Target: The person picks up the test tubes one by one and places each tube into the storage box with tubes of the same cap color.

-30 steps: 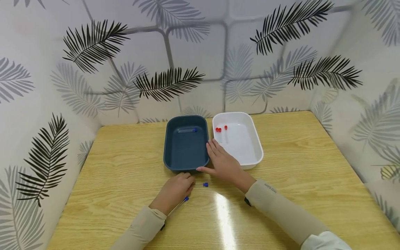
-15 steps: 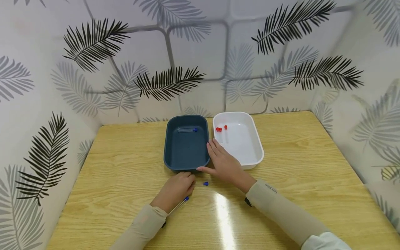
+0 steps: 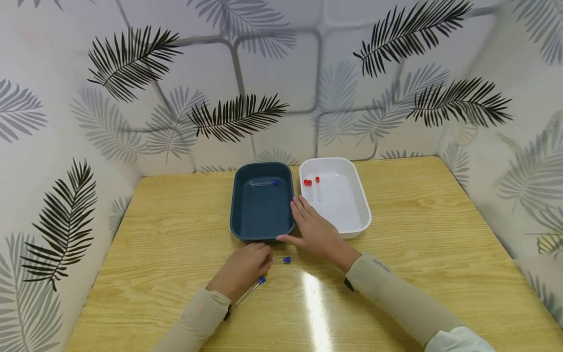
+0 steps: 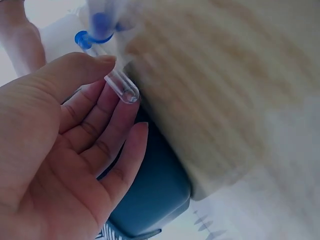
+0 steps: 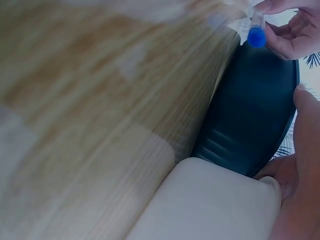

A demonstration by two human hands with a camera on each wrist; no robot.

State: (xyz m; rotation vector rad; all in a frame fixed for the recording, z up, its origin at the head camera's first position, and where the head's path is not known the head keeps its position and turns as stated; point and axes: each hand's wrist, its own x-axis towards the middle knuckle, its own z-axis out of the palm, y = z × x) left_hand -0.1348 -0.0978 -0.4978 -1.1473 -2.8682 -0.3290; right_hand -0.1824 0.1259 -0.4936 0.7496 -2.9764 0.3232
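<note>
In the head view my left hand (image 3: 242,268) is just in front of the dark blue bin (image 3: 262,215). Its thumb and fingers pinch a clear test tube with a blue cap (image 3: 287,260); the left wrist view shows the tube's rounded end (image 4: 129,95) past the thumb. My right hand (image 3: 315,232) rests with extended fingers at the near corner of the dark bin, beside the white bin (image 3: 365,226). A second blue-capped tube (image 3: 251,292) lies slanted on the table by my left wrist.
One blue-capped tube (image 3: 263,184) lies inside the dark bin. Inside the white bin are clear tubes with red caps (image 3: 317,179). Both bins stand side by side near the back edge of the wooden table (image 3: 422,234), before a leaf-patterned wall (image 3: 281,63).
My left hand has shifted slightly left with the pinched tube, uncovering more of the tube on the table. The right hand and both bins stay where they were.
</note>
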